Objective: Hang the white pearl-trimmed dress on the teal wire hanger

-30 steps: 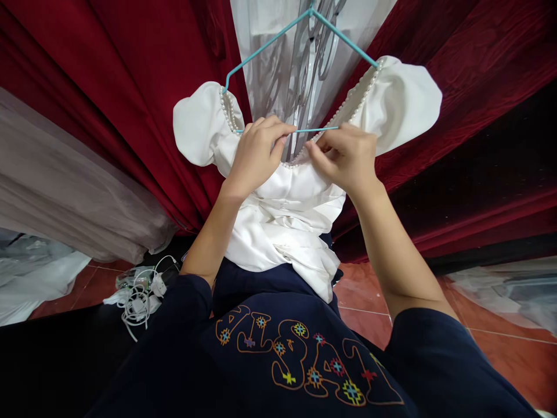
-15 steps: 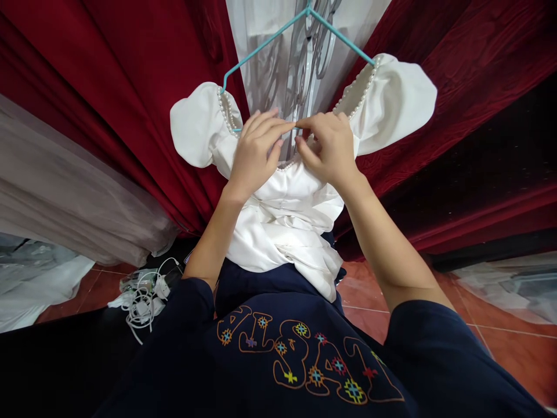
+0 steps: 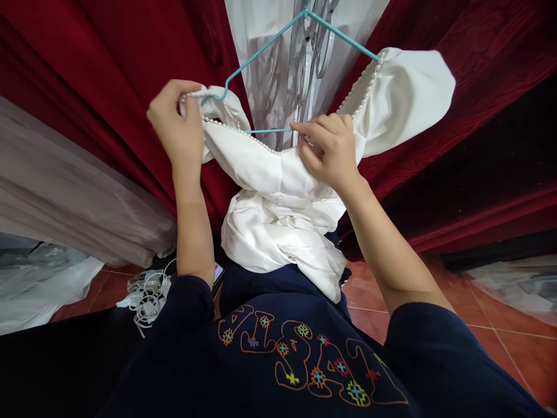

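Note:
A white dress (image 3: 261, 168) with pearl-trimmed neckline and puffed sleeves hangs on a light-blue hanger (image 3: 265, 46). At the left shoulder, my left hand (image 3: 178, 125) is closed on the pearl-edged sleeve, holding it out beside the hanger's left end. My right hand (image 3: 328, 145) has its fingers curled around the hanger's lower bar at the middle of the neckline. Whether those fingers also grip the dress cloth cannot be told. The right puffed sleeve (image 3: 409, 104) hangs from the hanger's other end. Bunched below is the skirt, resting over my lap.
Dark red curtains (image 3: 108, 75) flank a grey metal scrollwork piece (image 3: 304, 75) behind the hanger. A pale sheer cloth (image 3: 78, 186) hangs at left. White cables (image 3: 148, 307) lie on a black surface by my left elbow, near a phone (image 3: 218, 271). Red tiles (image 3: 365, 290) cover the floor.
My left hand has moved from the hanger's middle bar out to the left sleeve and taken hold of its pearl edge. The right hand has stayed near the bar's middle.

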`<act>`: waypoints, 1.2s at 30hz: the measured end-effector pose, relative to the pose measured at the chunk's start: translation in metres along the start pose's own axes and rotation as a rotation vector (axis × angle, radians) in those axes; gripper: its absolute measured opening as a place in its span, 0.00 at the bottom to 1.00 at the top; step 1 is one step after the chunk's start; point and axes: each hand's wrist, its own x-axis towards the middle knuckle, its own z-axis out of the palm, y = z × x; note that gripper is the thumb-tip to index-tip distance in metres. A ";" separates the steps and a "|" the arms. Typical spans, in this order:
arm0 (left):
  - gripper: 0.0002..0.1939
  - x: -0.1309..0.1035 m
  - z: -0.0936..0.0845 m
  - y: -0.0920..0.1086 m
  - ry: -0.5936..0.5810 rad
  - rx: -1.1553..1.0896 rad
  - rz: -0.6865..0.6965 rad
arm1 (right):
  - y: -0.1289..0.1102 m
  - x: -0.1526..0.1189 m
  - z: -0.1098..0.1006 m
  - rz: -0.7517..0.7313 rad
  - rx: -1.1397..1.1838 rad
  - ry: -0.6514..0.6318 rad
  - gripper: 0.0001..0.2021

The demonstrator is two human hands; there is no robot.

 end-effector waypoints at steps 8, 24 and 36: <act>0.08 -0.030 -0.006 -0.057 -0.090 -0.009 -0.323 | -0.002 0.001 0.000 -0.052 -0.048 0.038 0.24; 0.17 -0.075 0.030 0.068 -0.299 -0.161 0.027 | 0.004 0.001 0.000 -0.131 -0.008 0.037 0.23; 0.18 -0.074 0.049 0.052 -0.275 -0.266 0.157 | 0.048 -0.008 0.002 0.144 0.062 0.547 0.22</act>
